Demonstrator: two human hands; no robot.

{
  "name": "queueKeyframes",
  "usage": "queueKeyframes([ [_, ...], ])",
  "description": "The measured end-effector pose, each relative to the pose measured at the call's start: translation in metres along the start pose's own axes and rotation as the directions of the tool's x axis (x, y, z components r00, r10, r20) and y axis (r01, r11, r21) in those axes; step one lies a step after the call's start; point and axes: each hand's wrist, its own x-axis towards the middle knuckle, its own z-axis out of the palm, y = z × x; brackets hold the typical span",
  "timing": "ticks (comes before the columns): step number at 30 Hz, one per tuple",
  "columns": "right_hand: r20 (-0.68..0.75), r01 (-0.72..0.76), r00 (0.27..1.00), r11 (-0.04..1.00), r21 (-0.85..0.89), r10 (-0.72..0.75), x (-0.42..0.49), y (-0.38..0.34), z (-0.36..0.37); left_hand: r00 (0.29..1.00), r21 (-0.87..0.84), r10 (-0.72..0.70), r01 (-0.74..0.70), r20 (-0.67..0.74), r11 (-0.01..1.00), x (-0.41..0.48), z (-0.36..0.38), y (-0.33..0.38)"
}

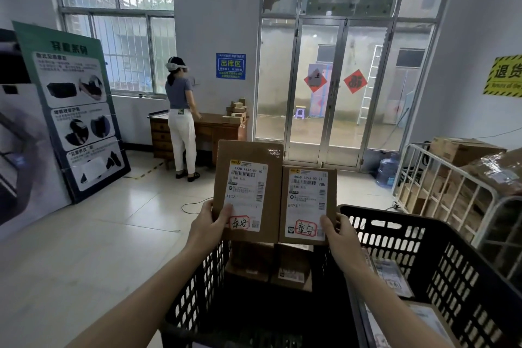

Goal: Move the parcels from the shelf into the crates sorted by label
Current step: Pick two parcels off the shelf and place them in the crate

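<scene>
I hold two brown cardboard parcels upright, side by side, above a black plastic crate (195, 285). My left hand (210, 227) grips the bottom left corner of the taller parcel (248, 175), labelled A132. My right hand (337, 230) grips the bottom right corner of the shorter parcel (308, 200), labelled B393. Both white labels carry a red-framed handwritten mark. Inside the crate below lie other brown parcels (271, 265). A second black crate (440, 260) to the right holds several labelled parcels.
A white metal cage trolley (440, 186) with cardboard boxes stands at the right. A person (182, 118) stands at a wooden desk (217, 127) stacked with small boxes. A display board (73, 110) leans at left. Glass doors and a blue water bottle (386, 171) lie ahead.
</scene>
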Motion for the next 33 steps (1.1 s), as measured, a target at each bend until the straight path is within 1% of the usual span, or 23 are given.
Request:
queueKeyframes([
  [3, -0.005, -0.017, 1.0, 1.0, -0.003, 0.017, 0.007, 0.003, 0.0, 1.0, 0.024, -0.003, 0.003, 0.007, 1.0, 0.008, 0.007, -0.002],
  [5, -0.013, -0.041, 0.999, 0.999, -0.003, 0.04, 0.009, 0.009, 0.001, 0.999, 0.029, -0.029, 0.028, 0.026, 0.999, 0.011, 0.011, -0.008],
  [7, -0.027, -0.088, 0.996, 0.996, -0.013, 0.088, 0.007, 0.019, 0.002, 0.995, 0.067, -0.076, 0.071, 0.066, 0.995, 0.01, 0.014, -0.02],
  [10, -0.03, -0.195, 0.981, 0.98, -0.049, 0.194, -0.005, 0.042, 0.006, 0.968, 0.182, -0.189, 0.158, 0.165, 0.971, 0.006, 0.013, -0.047],
  [14, -0.009, -0.353, 0.935, 0.933, -0.069, 0.353, -0.021, 0.069, 0.013, 0.911, 0.338, -0.322, 0.228, 0.256, 0.913, -0.003, 0.013, -0.079],
  [17, -0.008, -0.444, 0.895, 0.89, -0.107, 0.446, -0.029, 0.081, 0.019, 0.844, 0.364, -0.425, 0.302, 0.327, 0.881, -0.011, 0.016, -0.098],
  [20, -0.01, -0.505, 0.86, 0.848, -0.162, 0.51, -0.034, 0.088, 0.022, 0.787, 0.422, -0.515, 0.362, 0.339, 0.831, -0.02, 0.02, -0.109],
  [23, -0.003, -0.548, 0.83, 0.815, -0.188, 0.557, -0.036, 0.09, 0.024, 0.763, 0.441, -0.555, 0.394, 0.332, 0.806, -0.023, 0.023, -0.112],
  [25, 0.004, -0.569, 0.814, 0.799, -0.196, 0.581, -0.039, 0.09, 0.025, 0.747, 0.419, -0.56, 0.408, 0.357, 0.811, -0.023, 0.02, -0.113],
  [27, 0.039, -0.596, 0.788, 0.776, -0.204, 0.615, -0.046, 0.091, 0.025, 0.714, 0.405, -0.582, 0.434, 0.389, 0.805, -0.025, 0.015, -0.112],
  [30, 0.12, -0.638, 0.725, 0.728, -0.253, 0.678, -0.056, 0.097, 0.024, 0.631, 0.474, -0.645, 0.45, 0.431, 0.757, -0.031, 0.009, -0.111],
  [33, 0.16, -0.663, 0.674, 0.686, -0.3, 0.721, -0.058, 0.1, 0.025, 0.575, 0.528, -0.694, 0.462, 0.433, 0.713, -0.029, 0.008, -0.112],
])
